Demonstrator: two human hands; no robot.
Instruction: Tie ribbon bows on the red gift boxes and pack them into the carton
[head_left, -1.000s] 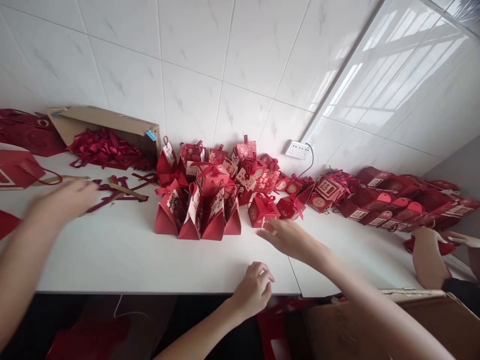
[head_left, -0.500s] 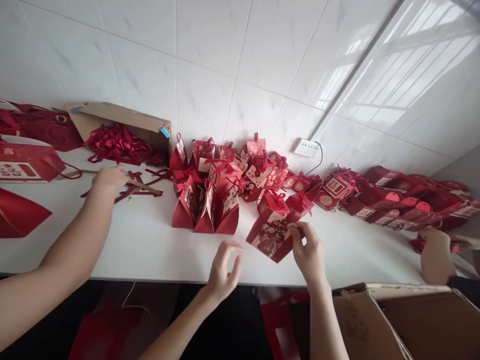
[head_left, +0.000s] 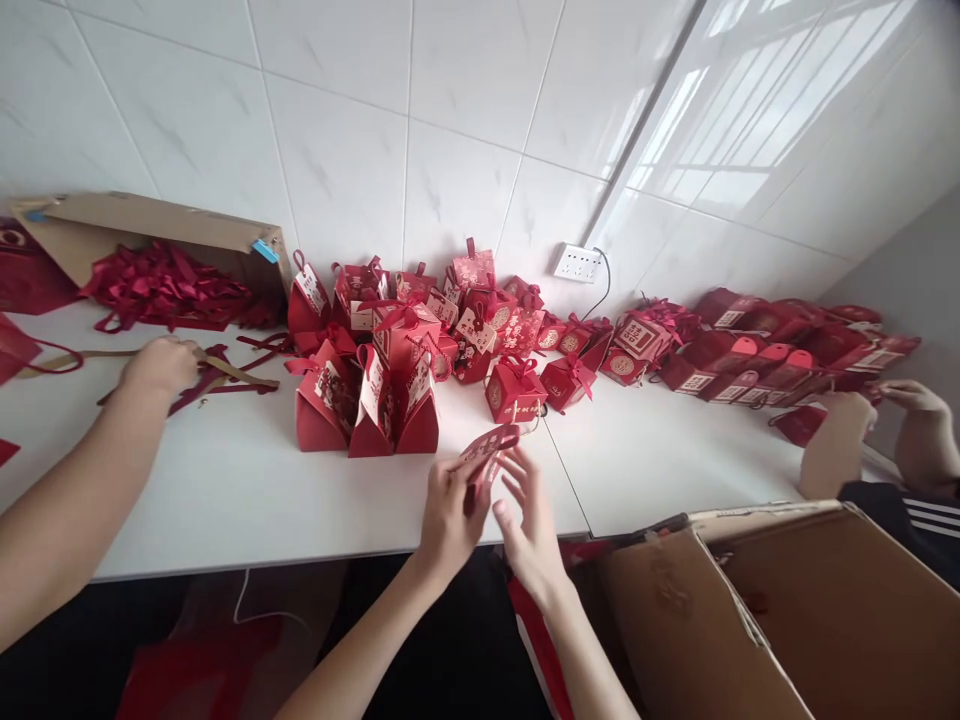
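A red printed paper gift box [head_left: 484, 450] is held up in front of me above the table's front edge, turned nearly edge-on. My left hand [head_left: 450, 510] has its fingers closed around the near side of it. My right hand [head_left: 531, 530] is at its right side, fingers spread and thumb apart; whether the fingertips touch the box I cannot tell. Just beyond stand red boxes tied with ribbon bows [head_left: 516, 388]. To the left are several upright tapered red boxes [head_left: 324, 405] with printed panels and ribbon loops.
At left, a co-worker's hand [head_left: 161, 365] rests over ribbon strips [head_left: 232, 380], near a carton of red ribbons [head_left: 169, 285]. Another person's hands [head_left: 851, 415] work at far right by rows of red boxes [head_left: 739, 365]. An open cardboard carton [head_left: 675, 600] stands at the front right.
The gift box moved from my right hand leftward and closer, and my left hand now grips it. My right hand's fingers have spread. The view has shifted right.
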